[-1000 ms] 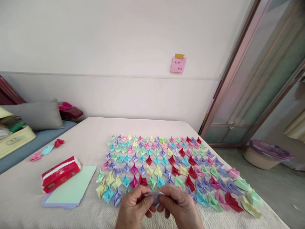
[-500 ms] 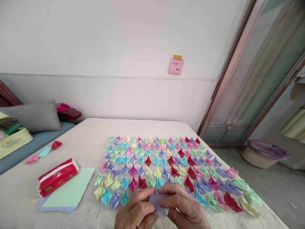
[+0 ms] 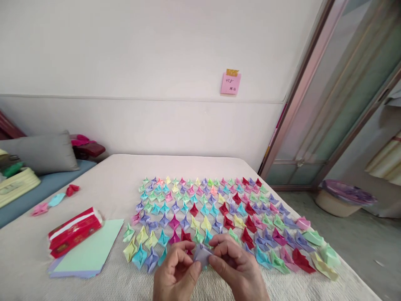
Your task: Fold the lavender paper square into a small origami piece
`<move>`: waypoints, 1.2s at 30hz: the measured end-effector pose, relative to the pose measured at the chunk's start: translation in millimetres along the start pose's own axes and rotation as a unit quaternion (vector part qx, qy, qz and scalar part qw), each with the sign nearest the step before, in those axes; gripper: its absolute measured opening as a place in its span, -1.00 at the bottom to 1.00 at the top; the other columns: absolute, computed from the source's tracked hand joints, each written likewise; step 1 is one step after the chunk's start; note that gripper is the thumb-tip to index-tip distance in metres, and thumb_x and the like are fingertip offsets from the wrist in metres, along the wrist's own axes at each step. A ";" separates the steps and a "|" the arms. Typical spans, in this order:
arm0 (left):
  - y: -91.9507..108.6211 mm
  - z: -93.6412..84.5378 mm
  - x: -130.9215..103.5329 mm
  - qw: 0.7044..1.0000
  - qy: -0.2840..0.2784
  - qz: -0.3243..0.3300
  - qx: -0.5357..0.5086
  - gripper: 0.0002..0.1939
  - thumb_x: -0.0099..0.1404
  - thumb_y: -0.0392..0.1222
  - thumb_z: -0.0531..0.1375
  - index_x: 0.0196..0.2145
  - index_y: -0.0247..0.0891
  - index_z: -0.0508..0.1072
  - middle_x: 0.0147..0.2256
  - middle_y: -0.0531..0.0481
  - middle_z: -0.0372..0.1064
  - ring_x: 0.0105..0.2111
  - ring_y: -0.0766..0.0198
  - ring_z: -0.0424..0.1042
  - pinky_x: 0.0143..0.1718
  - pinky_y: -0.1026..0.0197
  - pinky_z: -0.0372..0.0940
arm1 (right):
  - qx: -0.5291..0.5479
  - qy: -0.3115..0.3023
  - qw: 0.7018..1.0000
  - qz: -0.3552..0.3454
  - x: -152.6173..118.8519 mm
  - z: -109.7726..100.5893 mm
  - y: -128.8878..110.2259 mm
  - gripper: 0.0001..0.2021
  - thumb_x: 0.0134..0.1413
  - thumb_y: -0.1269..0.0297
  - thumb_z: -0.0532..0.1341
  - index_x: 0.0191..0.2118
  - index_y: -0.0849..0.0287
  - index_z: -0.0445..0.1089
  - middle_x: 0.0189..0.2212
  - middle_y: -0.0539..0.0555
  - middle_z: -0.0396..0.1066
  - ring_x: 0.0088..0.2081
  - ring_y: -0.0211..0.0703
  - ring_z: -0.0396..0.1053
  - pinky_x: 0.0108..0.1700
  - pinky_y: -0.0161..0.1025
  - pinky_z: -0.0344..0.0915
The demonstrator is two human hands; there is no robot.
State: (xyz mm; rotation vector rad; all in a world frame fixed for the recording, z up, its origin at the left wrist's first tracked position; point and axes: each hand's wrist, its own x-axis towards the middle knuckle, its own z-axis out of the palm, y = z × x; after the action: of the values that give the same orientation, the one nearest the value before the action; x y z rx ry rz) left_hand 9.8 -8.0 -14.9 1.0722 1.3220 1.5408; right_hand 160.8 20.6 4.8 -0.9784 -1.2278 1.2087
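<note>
A small folded lavender paper (image 3: 203,256) is pinched between my two hands at the bottom centre. My left hand (image 3: 177,269) grips its left side with thumb and fingers. On the right side, my right hand (image 3: 236,265) holds it between thumb and bent fingers. Beyond and around my hands, rows of folded paper shapes (image 3: 206,223) in green, blue, yellow, pink, red and purple cover the table's middle and right. A stack of flat paper sheets (image 3: 90,251), pale green on top, lies at the left, partly under a red packet (image 3: 75,232).
The cream-covered table (image 3: 106,184) reaches to a white wall bearing a pink note (image 3: 231,83). Pink, light blue and red pieces (image 3: 57,200) lie at the far left. A lined bin (image 3: 341,200) stands on the floor at right, near a glass door.
My fingers have shifted on the lavender paper, which now shows a raised, pointed form instead of a flat face. My thumbs are now at its near edge. The view has moved slightly.
</note>
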 end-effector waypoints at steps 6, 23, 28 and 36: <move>-3.4 3.9 1.9 0.998 -0.004 -0.049 -0.028 -0.64 0.03 0.02 0.42 -0.63 -0.24 0.40 -0.25 -0.13 0.53 -0.42 0.18 0.47 -0.38 0.22 0.32 | 0.048 0.045 0.997 0.040 2.7 5.0 6.5 -0.80 -0.23 0.39 0.45 -0.63 0.16 0.41 -0.35 0.05 0.38 -0.40 -0.18 0.28 -0.41 -0.29 0.19; -19.5 2.5 23.1 0.991 -0.059 -0.104 -0.056 -0.74 -0.03 -0.27 0.38 -0.36 -0.23 0.42 -0.43 0.03 0.51 -0.48 0.22 0.48 -0.42 0.22 0.36 | 0.022 -0.023 0.986 0.163 18.4 -0.1 17.6 -0.82 -0.24 0.38 0.33 -0.57 0.13 0.28 -0.73 -0.14 0.34 -0.64 -0.28 0.28 -0.54 -0.33 0.12; -21.6 2.7 25.7 0.992 -0.096 -0.064 -0.048 -0.86 0.03 -0.25 0.36 -0.49 -0.22 0.43 -0.25 0.00 0.47 -0.57 0.34 0.37 -0.49 0.25 0.25 | 0.032 -0.010 0.987 0.157 19.6 2.2 21.3 -0.78 -0.26 0.38 0.33 -0.57 0.12 0.22 -0.74 -0.20 0.27 -0.66 -0.31 0.28 -0.55 -0.35 0.06; -7.1 -1.9 29.1 0.985 -0.133 -0.098 -0.046 -0.86 0.03 -0.34 0.29 -0.48 -0.25 0.70 -0.12 -0.13 0.41 -0.40 0.23 0.42 -0.38 0.21 0.28 | 0.013 -0.068 0.989 0.130 21.1 -1.9 11.7 -0.91 -0.19 0.47 0.27 -0.52 0.16 0.37 -0.70 -0.16 0.31 -0.62 -0.33 0.21 -0.51 -0.35 0.04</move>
State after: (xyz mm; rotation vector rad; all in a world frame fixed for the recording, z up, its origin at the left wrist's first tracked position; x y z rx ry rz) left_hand -0.4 19.9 -19.5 1.0174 1.1256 1.2532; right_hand 159.9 43.1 -3.8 -1.0757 -1.2132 1.5133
